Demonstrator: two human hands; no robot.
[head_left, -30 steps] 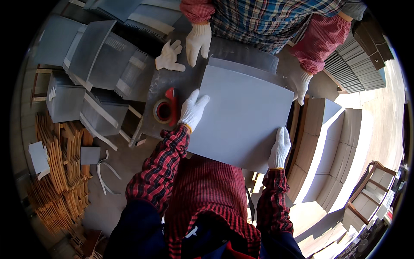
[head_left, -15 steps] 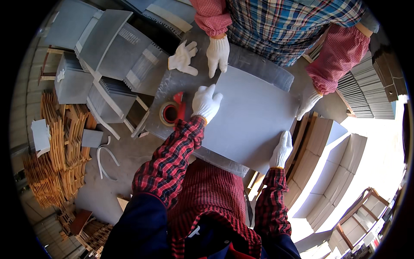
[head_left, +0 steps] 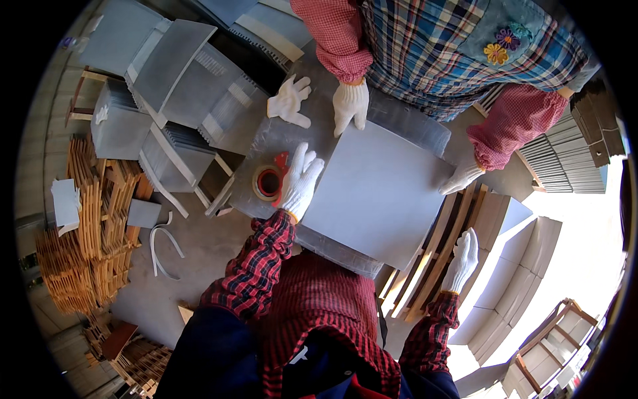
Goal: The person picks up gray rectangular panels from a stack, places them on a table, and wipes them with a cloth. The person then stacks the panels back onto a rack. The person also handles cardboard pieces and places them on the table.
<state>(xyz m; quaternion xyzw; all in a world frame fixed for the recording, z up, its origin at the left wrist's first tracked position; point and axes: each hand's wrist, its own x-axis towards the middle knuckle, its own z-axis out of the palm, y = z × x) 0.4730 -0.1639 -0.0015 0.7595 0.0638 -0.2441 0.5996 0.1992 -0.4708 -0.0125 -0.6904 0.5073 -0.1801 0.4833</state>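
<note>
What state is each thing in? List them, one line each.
grey slab: lying flat on the wrapped stack, corner overhanging
left hand: gloved, palm flat on the slab's left edge
right hand: gloved, at the slab's right corner, off its top
co-worker's hands: gloved, resting on the far edge
tape roll: lying flat
spare glove: lying unworn

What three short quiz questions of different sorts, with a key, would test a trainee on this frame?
1. True or false: the left hand lies on the grey slab.
2. What lies just left of that hand? A) tape roll B) hammer C) cup
3. How many hands of the co-worker touch the slab?

Key:
1. True.
2. A, the tape roll.
3. Two. The right hand hangs off the slab's edge.
</note>
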